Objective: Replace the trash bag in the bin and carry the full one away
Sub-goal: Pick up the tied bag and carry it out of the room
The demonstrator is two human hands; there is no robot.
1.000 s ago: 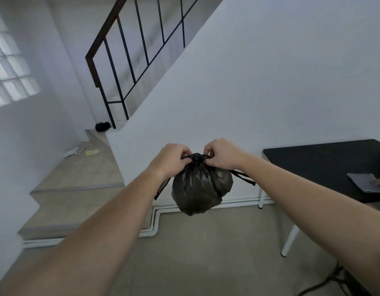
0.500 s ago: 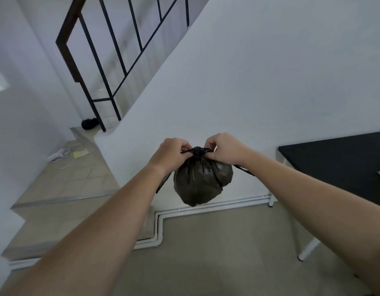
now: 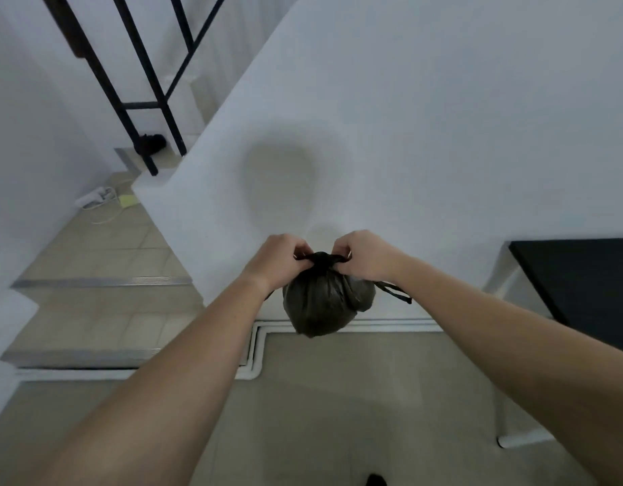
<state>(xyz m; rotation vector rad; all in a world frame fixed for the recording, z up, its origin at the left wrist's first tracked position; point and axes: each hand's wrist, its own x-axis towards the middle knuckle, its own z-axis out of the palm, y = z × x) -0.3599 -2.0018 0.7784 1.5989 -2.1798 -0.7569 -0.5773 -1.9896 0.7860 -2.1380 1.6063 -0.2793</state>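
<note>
Small dark olive-black plastic trash bag [image 3: 325, 306], full and rounded, hangs in mid-air at arm's length, in front of the white plastered stair wall [image 3: 408, 135] and above the beige tiled floor [image 3: 355, 398]. Neck gathered into a black knot [image 3: 321, 257] at the top. Left hand [image 3: 278, 261] curled, pinching the bag's tie on the knot's left side; right hand [image 3: 364, 254] curled, pinching the tie on the knot's right side. 1 loose black drawstring tail [image 3: 395, 293] sticks out under the right wrist. Both forearms bare and extended. To the right, a black tabletop [image 3: 583, 285] on white legs. To the left, tiled steps [image 3: 103, 296] with a black metal railing [image 3: 141, 82]; a white power strip [image 3: 94, 197] lies on the upper landing.
</note>
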